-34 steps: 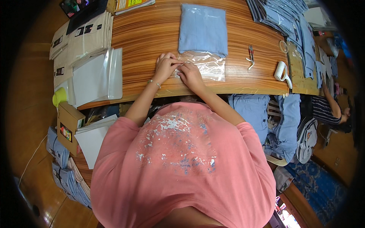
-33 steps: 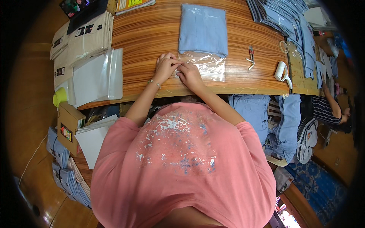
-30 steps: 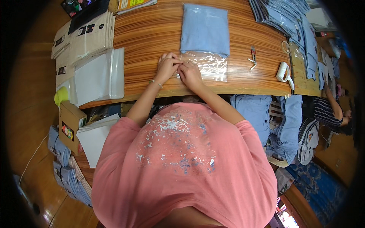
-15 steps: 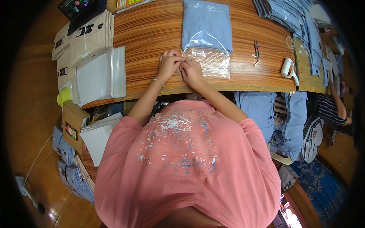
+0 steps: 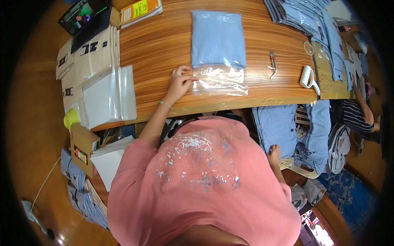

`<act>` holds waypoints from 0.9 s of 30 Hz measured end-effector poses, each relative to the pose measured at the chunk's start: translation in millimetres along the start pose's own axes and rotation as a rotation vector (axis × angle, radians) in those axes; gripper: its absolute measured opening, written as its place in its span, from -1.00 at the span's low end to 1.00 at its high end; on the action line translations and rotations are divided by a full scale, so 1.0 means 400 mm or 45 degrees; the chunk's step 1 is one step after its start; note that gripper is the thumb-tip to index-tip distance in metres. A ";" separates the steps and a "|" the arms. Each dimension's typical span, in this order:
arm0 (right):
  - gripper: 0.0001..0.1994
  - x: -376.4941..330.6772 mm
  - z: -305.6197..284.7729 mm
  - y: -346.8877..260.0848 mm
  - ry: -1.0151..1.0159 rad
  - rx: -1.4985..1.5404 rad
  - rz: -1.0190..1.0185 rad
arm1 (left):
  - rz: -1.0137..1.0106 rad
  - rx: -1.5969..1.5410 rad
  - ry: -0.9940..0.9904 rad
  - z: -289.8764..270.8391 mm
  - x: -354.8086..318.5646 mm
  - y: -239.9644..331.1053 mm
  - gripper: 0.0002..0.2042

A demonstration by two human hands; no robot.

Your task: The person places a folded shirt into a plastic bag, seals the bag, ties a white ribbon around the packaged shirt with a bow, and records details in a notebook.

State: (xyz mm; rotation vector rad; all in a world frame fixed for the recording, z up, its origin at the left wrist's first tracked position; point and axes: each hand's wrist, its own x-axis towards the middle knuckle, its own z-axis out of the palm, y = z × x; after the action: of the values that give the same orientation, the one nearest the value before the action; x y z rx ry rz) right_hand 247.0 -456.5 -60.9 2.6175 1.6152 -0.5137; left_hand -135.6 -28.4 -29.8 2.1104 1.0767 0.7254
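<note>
A folded blue garment (image 5: 217,39) lies in a clear plastic bag on the table, its see-through flap (image 5: 221,84) toward me. At the flap's left edge is my left hand (image 5: 179,86), fingers loosely bent and apart, fingertips touching or very close to the plastic. My right hand (image 5: 274,153) is down below the table's front edge, at the near end of a pile of blue garments (image 5: 276,125) on a chair. Its fingers look slightly apart, with nothing visible in them. Part of the right forearm is hidden by my pink shirt.
Left on the table are beige packed garments (image 5: 98,53), clear bags with white sheets (image 5: 100,100) and a laptop (image 5: 84,18). To the right lie thread snips (image 5: 273,64), a white lint roller (image 5: 307,78) and stacked blue packed garments (image 5: 295,18). A person in a striped top (image 5: 356,115) works far right.
My right hand has left the bag and dropped right, to the blue garments on the chair. My left hand stays by the flap, its fingers more spread. The view has shifted slightly.
</note>
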 end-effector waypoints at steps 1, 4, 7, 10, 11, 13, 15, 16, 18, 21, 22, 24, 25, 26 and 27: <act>-0.78 -0.001 -0.048 0.002 0.012 0.026 0.110 | -0.017 -0.108 0.022 -0.011 0.007 -0.012 -0.70; -0.67 0.222 -0.098 -0.125 0.541 0.247 -0.074 | 0.179 0.014 -0.026 -0.038 0.045 -0.035 -0.72; -0.66 0.498 -0.190 -0.320 0.757 0.340 -0.553 | 0.508 0.305 -0.094 -0.049 0.084 -0.038 -0.82; -0.75 0.661 -0.250 -0.430 0.645 0.283 -1.042 | 0.571 0.249 -0.184 -0.051 0.101 -0.044 -0.87; -0.78 0.693 -0.263 -0.446 0.613 0.200 -1.132 | 0.600 0.270 -0.203 -0.052 0.103 -0.053 -0.88; -0.85 0.738 -0.280 -0.472 0.545 0.028 -1.310 | 0.684 0.349 -0.235 -0.064 0.120 -0.031 -0.85; -0.87 0.756 -0.290 -0.487 0.485 -0.024 -1.406 | 0.730 0.412 -0.277 -0.073 0.121 -0.026 -0.84; -0.87 0.764 -0.290 -0.491 0.458 -0.051 -1.450 | 0.743 0.436 -0.305 -0.076 0.126 -0.031 -0.85; -0.87 0.776 -0.291 -0.493 0.431 -0.112 -1.485 | 0.740 0.441 -0.339 -0.073 0.126 -0.043 -0.85; -0.87 0.774 -0.296 -0.500 0.416 -0.131 -1.507 | 0.674 0.406 -0.357 -0.065 0.117 -0.066 -0.85; -0.88 0.771 -0.297 -0.506 0.416 -0.148 -1.506 | 0.643 0.400 -0.353 -0.062 0.114 -0.072 -0.84; -0.88 0.758 -0.299 -0.515 0.399 -0.177 -1.487 | 0.638 0.429 -0.334 -0.055 0.108 -0.063 -0.84; -0.87 0.749 -0.298 -0.518 0.384 -0.188 -1.471 | 0.666 0.467 -0.317 -0.050 0.105 -0.057 -0.84; -0.87 0.745 -0.299 -0.524 0.378 -0.195 -1.453 | 0.697 0.512 -0.303 -0.053 0.108 -0.048 -0.84; -0.87 0.740 -0.296 -0.525 0.388 -0.163 -1.429 | 0.683 0.538 -0.318 -0.051 0.108 -0.038 -0.85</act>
State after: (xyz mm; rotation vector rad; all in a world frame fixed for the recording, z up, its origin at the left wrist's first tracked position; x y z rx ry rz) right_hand 216.0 -80.5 -2.8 1.5073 2.9858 0.0278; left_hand -135.4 20.9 -20.4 2.8169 0.5571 0.4717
